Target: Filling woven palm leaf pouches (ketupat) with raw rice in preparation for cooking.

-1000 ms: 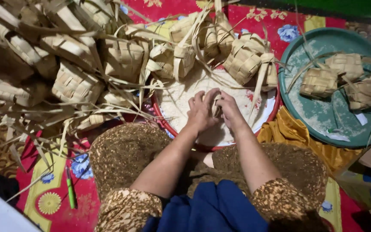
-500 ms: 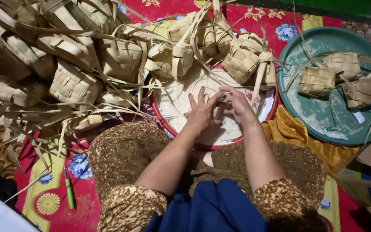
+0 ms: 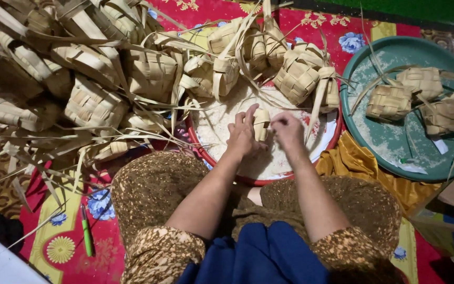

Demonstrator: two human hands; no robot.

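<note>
My left hand (image 3: 244,134) and my right hand (image 3: 287,130) meet over a red-rimmed basin of white rice (image 3: 326,141). Between them they hold a small woven palm-leaf pouch (image 3: 261,122), upright just above the rice. The left hand's fingers wrap its left side; the right hand pinches its right edge. My forearms reach out over my knees, which are covered in brown patterned cloth.
A big heap of empty woven pouches (image 3: 95,68) with long leaf tails lies left and behind the basin. A green tray (image 3: 395,142) on the right holds three pouches (image 3: 421,97). A green pen (image 3: 86,231) lies on the red patterned mat at lower left.
Both hands were pressed together low in the rice; now they have lifted slightly and the woven pouch shows between them.
</note>
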